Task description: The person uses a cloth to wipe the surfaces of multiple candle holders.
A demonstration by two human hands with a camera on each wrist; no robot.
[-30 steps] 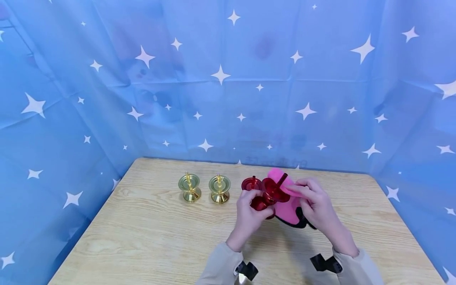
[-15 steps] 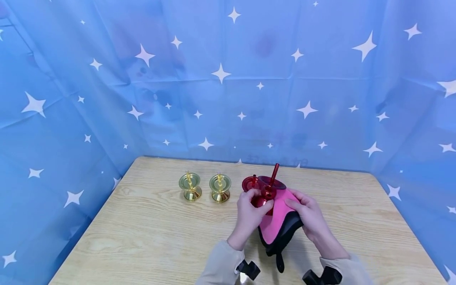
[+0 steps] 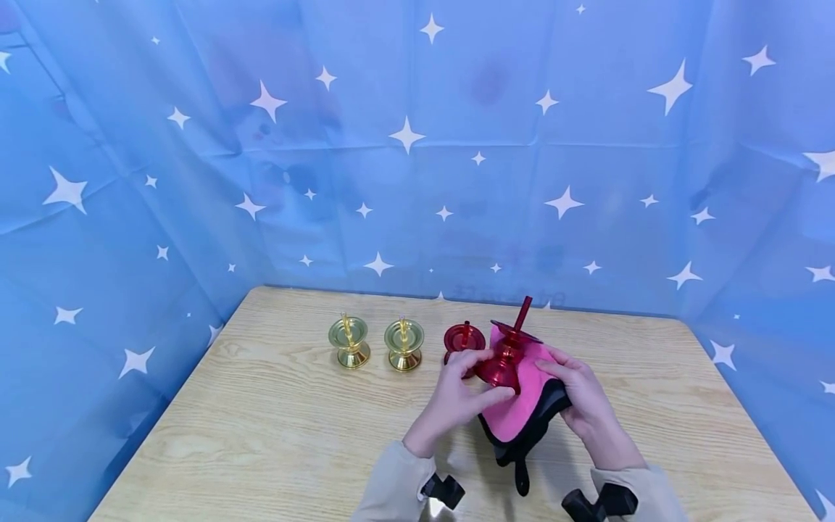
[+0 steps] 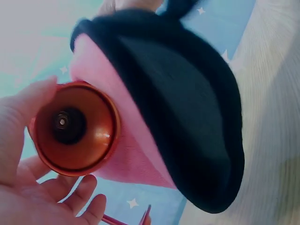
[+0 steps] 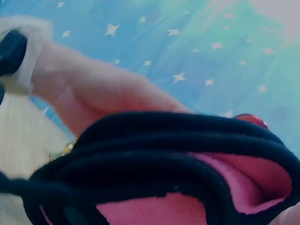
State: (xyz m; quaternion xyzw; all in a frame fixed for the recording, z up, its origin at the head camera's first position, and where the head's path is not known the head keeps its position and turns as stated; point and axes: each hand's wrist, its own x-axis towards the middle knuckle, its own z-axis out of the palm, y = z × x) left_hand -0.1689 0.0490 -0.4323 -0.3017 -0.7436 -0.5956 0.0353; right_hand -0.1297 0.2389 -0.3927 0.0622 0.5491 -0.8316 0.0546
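A blue curtain [image 3: 404, 181] printed with white stars hangs behind a wood-grain surface [image 3: 261, 428].
Just toward three o'clock from the surface's visible middle is a pink cloth [image 3: 531, 391] with broad black trim. At its three o'clock, the right hand [image 3: 583, 399] pinches its edge, thumb and fingers nearly together. At its nine o'clock, the left hand [image 3: 457, 395] curls thumb and fingers round the flared base of a red holder [image 3: 504, 368], spread about as wide as that base. The red holder, dish and rod uppermost, leans toward one o'clock. Near it, at ten o'clock, stands a second red holder [image 3: 464, 338], partly hidden by the left hand. Farther out, at nine o'clock, a gold holder [image 3: 404, 359] and its gold twin [image 3: 350, 346] stand upright, apart.
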